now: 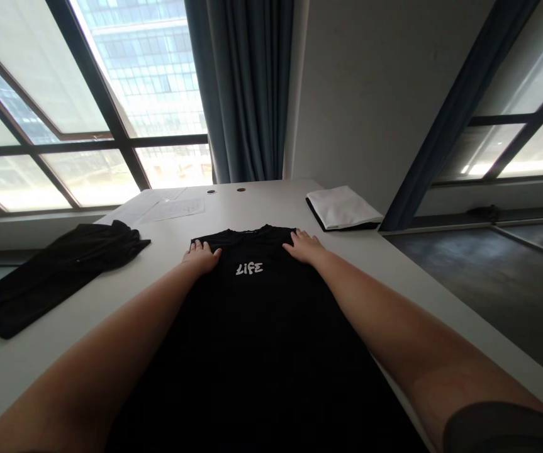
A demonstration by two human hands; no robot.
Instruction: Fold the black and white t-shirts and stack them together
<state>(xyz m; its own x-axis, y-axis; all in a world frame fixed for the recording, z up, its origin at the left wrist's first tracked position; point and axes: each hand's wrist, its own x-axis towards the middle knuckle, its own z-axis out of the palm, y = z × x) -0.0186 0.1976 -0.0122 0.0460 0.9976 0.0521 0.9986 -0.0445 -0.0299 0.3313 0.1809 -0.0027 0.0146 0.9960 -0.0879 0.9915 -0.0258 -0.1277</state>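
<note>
A black T-shirt (271,327) with white lettering on its chest lies spread out on the white table (441,308), its neckline at the far end. My left hand (202,257) rests flat on the shirt's left shoulder, fingers stretched out. On the right shoulder lies my right hand (303,246), also flat with its fingers apart. Neither hand grips the cloth. The near part of the shirt runs down out of view between my forearms.
A crumpled black garment (63,267) lies on the table at the left. Folded white cloth (344,206) sits on a black one at the back right. Papers (174,209) lie at the back left. Beyond stand windows and a blue curtain (247,88).
</note>
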